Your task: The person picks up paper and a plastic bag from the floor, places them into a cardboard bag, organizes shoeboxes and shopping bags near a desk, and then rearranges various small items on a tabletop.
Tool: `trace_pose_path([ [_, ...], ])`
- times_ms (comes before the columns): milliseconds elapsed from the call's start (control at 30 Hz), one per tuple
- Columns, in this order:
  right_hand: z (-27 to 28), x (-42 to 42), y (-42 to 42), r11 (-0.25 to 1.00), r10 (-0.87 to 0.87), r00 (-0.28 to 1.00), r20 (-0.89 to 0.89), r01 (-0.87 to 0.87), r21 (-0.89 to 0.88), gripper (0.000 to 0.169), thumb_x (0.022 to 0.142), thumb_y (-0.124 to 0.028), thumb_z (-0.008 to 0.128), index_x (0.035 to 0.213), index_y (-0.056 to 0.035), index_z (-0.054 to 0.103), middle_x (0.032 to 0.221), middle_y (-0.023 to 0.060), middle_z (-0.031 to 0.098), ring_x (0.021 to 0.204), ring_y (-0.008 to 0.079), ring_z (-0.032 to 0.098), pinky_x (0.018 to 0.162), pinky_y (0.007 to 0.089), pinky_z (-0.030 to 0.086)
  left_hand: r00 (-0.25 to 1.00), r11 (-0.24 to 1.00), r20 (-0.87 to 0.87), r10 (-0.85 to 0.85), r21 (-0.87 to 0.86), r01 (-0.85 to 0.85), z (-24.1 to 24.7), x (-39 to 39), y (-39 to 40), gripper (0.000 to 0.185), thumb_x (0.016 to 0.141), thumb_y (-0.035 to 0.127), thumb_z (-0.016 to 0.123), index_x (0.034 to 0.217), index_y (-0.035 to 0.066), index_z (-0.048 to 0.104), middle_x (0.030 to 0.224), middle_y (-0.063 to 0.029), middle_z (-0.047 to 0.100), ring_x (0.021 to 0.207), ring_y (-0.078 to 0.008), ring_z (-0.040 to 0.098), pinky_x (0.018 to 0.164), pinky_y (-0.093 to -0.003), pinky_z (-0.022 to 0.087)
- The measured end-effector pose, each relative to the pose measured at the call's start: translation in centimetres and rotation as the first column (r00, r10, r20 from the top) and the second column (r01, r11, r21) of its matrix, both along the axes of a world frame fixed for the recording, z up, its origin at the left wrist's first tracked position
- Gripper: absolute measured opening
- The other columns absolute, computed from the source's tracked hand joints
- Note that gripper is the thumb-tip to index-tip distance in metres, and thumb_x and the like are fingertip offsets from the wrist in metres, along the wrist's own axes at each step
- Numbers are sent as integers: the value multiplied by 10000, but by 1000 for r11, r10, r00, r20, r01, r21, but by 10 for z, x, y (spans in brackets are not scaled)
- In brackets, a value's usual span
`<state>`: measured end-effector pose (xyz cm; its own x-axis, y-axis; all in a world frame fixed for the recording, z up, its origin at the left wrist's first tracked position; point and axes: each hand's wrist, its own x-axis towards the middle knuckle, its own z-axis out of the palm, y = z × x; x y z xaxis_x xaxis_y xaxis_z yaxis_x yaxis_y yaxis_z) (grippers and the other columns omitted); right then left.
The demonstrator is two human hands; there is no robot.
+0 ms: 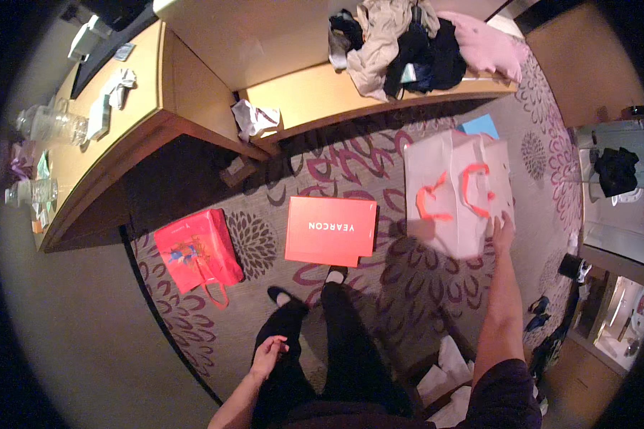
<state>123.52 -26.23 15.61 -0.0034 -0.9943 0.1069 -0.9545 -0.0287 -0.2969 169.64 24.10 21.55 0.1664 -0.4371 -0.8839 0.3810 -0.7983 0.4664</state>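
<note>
My right hand (500,230) reaches to the near right edge of a large pale bag (451,236) with orange-red handles, which is slightly blurred; the fingers look spread, and whether they grip it is unclear. My left hand (271,354) hangs over my left thigh, fingers loosely curled, touching no object that I can make out. A red-orange Yearcon shoebox (330,245) lies on the patterned carpet in front of my feet. To its left a red shopping bag (196,268) with a colourful print lies on its side, its handle towards me.
A low wooden shelf (300,104) holds a crumpled paper bag (255,119), a pile of clothes (378,53) and a pink pillow (485,45). Plastic bottles (59,124) stand on the desk (134,112). A blue item (480,126) lies behind the pale bag. Dark shoes (539,313) are at right.
</note>
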Motion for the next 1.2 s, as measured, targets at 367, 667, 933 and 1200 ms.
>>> trace_pose_path([
  [367,-95,111,198,627,-343,798,496,-198,753,437,798,-255,600,1159,-49,465,960,83,575,870,162,536,768,292,436,949,960,157,-272,118,255,-79,52,-37,275,901,266,402,960,55,567,764,-54,615,727,-144,588,703,-287,464],
  [667,-78,195,208,576,-332,814,476,-224,786,509,783,-239,621,1206,-49,409,1083,100,525,1003,176,495,852,298,390,878,923,282,-386,110,370,-115,99,-92,278,861,294,458,975,63,564,785,-69,626,740,-147,592,701,-286,459],
  [933,-109,223,129,677,257,877,406,-463,572,552,743,-318,640,1188,-69,427,1139,176,482,1066,302,462,884,361,381,900,952,323,-293,14,305,-204,131,-118,285,824,265,504,1053,96,495,794,-46,598,732,-142,560,660,-288,452],
  [1200,-207,312,19,303,616,756,221,-486,820,810,587,-541,663,1270,-248,340,1309,106,334,1214,333,279,879,616,275,996,962,75,38,267,-57,-218,95,-221,600,767,355,611,1230,206,260,1064,-34,481,821,-169,464,617,-348,449],
])
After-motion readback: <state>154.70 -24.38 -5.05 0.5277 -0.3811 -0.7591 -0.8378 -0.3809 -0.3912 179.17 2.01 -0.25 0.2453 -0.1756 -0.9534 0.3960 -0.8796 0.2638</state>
